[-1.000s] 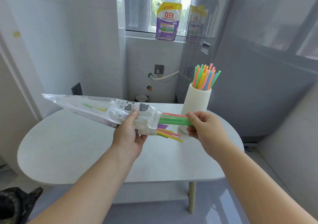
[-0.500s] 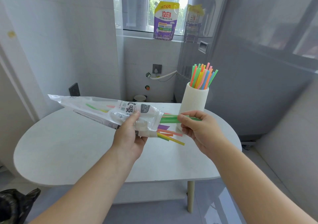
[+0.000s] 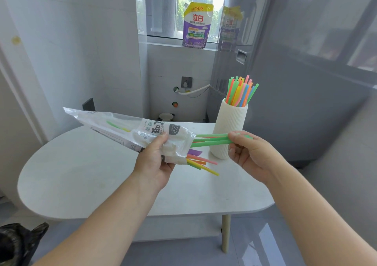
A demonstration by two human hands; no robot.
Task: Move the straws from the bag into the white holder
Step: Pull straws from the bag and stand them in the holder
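Table [image 3: 81, 184] lay beneath both hands. The bag [image 3: 126, 129] was gripped near its mouth by the left hand [image 3: 157, 163], thumb over the plastic, its tail rising away to that hand's left. The white holder [image 3: 230, 127], already crowded with straws [image 3: 241, 92], stood just behind the right hand [image 3: 251, 155], which pinched a few green straws [image 3: 212, 141] half out of the bag. Pulling was the step; next they probably needed lifting clear and tipping upright over the holder. Since the earlier frame the right hand had drawn them slightly farther out
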